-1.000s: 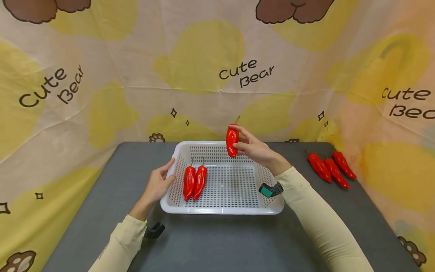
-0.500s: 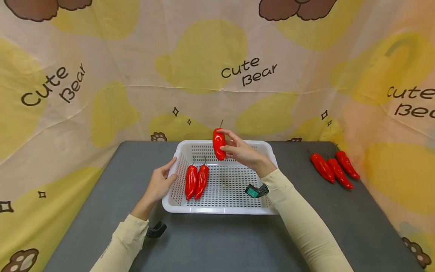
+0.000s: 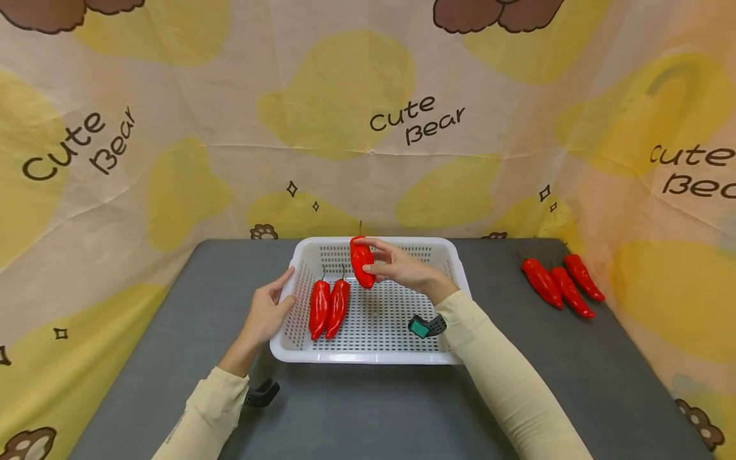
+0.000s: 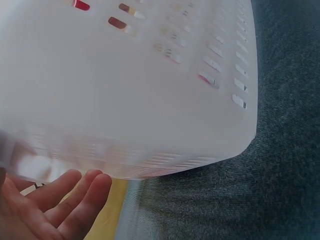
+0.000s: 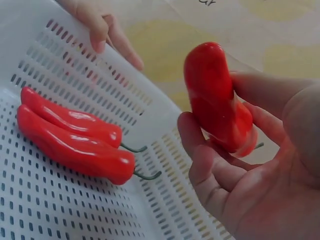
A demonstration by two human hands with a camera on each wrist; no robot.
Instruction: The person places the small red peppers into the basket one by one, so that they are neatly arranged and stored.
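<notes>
My right hand (image 3: 405, 267) pinches a glossy red chili pepper (image 3: 360, 262) between thumb and fingers, stem up, over the back middle of a white perforated plastic basket (image 3: 368, 358). In the right wrist view the held pepper (image 5: 207, 95) is wrapped by the fingertips, its blunt tip toward the camera. My left hand (image 3: 266, 314) grips the basket's left rim, thumb on the inner side and fingers outside. Two more red peppers (image 3: 319, 310) lie side by side at the basket's left, stems toward the back. The left wrist view shows the left fingers (image 4: 82, 200) against the basket's outer wall (image 4: 100, 90).
Three red peppers (image 3: 569, 292) lie on the grey table (image 3: 368, 415) near its right back edge. A fabric backdrop (image 3: 322, 96) with bear lettering rises behind and at both sides of the table.
My right hand has carried the pepper leftward and lowered it toward the basket, nearer the two peppers inside. The left hand has stayed on the rim.
</notes>
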